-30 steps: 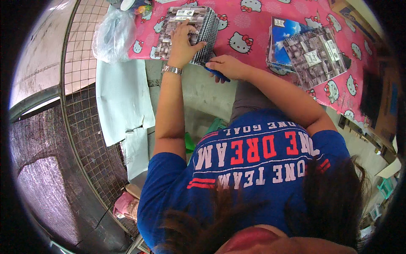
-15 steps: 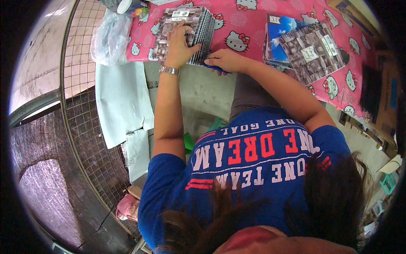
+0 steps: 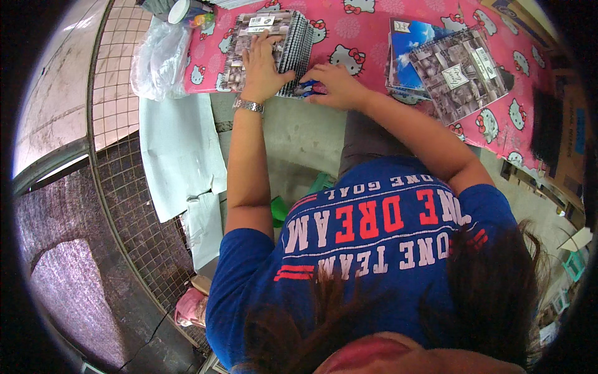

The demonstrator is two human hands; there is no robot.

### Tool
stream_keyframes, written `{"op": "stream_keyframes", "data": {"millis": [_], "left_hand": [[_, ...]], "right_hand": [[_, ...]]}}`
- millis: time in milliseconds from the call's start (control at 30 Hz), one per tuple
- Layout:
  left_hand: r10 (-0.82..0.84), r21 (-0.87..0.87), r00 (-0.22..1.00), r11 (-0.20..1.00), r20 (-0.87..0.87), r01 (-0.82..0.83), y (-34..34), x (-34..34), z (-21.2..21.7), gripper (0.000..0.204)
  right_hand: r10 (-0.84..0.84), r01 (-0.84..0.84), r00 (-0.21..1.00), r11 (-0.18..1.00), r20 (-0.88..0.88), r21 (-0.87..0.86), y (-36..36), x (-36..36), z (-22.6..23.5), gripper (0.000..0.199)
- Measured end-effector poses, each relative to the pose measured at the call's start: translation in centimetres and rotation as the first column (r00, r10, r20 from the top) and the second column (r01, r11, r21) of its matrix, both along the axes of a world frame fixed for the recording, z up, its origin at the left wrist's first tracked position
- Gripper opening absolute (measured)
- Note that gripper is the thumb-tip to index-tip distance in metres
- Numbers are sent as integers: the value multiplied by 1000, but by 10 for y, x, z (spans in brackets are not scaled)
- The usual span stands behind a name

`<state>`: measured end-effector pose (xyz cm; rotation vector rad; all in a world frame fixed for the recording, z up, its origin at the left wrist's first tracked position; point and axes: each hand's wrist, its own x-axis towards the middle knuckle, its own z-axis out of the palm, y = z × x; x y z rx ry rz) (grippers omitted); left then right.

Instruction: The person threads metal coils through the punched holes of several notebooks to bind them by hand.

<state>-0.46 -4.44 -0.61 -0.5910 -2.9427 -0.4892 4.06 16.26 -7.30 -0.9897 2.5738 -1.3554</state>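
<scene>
Two hands are working at one pink-covered table [image 3: 372,37]. The left hand [image 3: 263,73] is lying palm-down with its fingers spread on one stack of spiral notebooks [image 3: 298,51], which is standing at the table's near edge; its layers are packing too tightly to count. The right hand [image 3: 336,87] is curving its fingers loosely around one blue object [image 3: 306,87] just beside the stack's near right corner; whether it is gripping this cannot be told. One silver wristband [image 3: 249,105] is circling the left wrist. Well to the right, one grey-patterned notebook [image 3: 462,78] is overlapping one sky-blue notebook [image 3: 414,43]. One clear plastic bag [image 3: 163,59] is hanging at the table's left edge.
</scene>
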Motion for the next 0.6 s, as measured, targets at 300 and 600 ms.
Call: {"op": "stream_keyframes", "data": {"millis": [300,600], "left_hand": [[-7,-31,1000,999,-19,7,-4,-1,-3,94],[43,-138,999,990,-4,-43,7,3,-1,106]], "right_hand": [[104,-120,742,993,662,-21,-8,-5,17,38],[-18,30,987,997,-159,73,-2,5,-10,40]]}}
